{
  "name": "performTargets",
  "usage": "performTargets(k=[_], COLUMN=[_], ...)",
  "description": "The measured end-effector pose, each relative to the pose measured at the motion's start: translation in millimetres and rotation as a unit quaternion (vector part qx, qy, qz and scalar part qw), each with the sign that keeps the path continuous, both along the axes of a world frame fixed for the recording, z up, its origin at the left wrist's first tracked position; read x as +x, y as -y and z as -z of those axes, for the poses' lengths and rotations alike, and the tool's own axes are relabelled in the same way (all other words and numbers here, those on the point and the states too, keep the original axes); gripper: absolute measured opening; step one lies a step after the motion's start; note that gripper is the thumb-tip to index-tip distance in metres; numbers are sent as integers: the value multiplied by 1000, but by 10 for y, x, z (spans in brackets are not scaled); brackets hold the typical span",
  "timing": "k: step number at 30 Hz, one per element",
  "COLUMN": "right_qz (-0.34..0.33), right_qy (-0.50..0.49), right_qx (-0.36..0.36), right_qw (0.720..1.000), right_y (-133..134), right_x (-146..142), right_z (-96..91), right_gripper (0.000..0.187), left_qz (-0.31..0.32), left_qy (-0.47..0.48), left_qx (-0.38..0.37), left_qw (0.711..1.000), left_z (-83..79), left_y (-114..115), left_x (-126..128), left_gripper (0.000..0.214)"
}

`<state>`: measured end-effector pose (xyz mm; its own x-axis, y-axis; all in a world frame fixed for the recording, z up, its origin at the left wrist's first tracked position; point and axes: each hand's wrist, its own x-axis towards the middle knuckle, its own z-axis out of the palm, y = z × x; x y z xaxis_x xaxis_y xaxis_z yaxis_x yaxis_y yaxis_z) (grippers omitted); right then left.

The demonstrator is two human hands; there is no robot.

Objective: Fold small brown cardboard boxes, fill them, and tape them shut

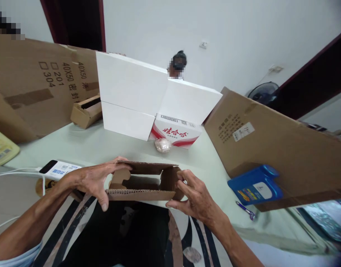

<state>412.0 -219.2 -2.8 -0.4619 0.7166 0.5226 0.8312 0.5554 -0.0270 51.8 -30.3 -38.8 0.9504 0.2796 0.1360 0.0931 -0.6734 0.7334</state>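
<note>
Close to my body, a small brown cardboard box (141,195) stands at the table's near edge, its upper side open and folded flaps showing inside. My left hand (96,181) spans its left end, fingers at the far edge and thumb at the near side. At the other end, my right hand (194,193) grips the right side panel with bent fingers, the thumb low at the near corner. Beyond the box lies a clear-wrapped roundish bundle (163,145), against a white and red carton (176,130).
White boxes (131,81) form a wall at the back. Large cardboard panels stand left (28,85) and right (270,148). A blue bottle (255,185) and a purple pen-like item (245,210) lie right. A phone (59,168) with cables is left. Another person's head shows behind.
</note>
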Motion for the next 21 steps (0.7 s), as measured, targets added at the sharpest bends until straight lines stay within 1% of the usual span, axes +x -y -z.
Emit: performTargets(k=[2,5,8,10,14,17,20,21], right_qz=[8,8,3,-2,-1,18,48,55], right_qy=[-20,-27,-26,-38,-99,-151,-181,-190], right_qx=[-3,-24,-48,-64,-99,-118,-101,-100], right_qw=[1000,999,999,997,990,981,977,975], right_y=[20,35,52,74,148,202,227,229], right_x=[38,38,-3,-25,-35,-51,-105,-126], right_z=[35,85,108,114,159,242,322,335], right_gripper=[47,44,28,22,16,8,22,19], left_qz=[-8,-9,-24,-44,-83,-84,-62,-57], left_qy=[-13,-32,-45,-56,-69,-40,-27,-30], left_qx=[-6,-18,-21,-13,5,8,-7,-14], left_qw=[1000,999,998,997,994,996,998,998], left_z=[-3,-18,-47,-66,-43,14,28,17], left_y=[23,66,107,133,181,218,263,277], left_x=[-49,-96,-124,-145,-203,-225,-205,-195], left_gripper=[127,118,110,106,102,99,102,105])
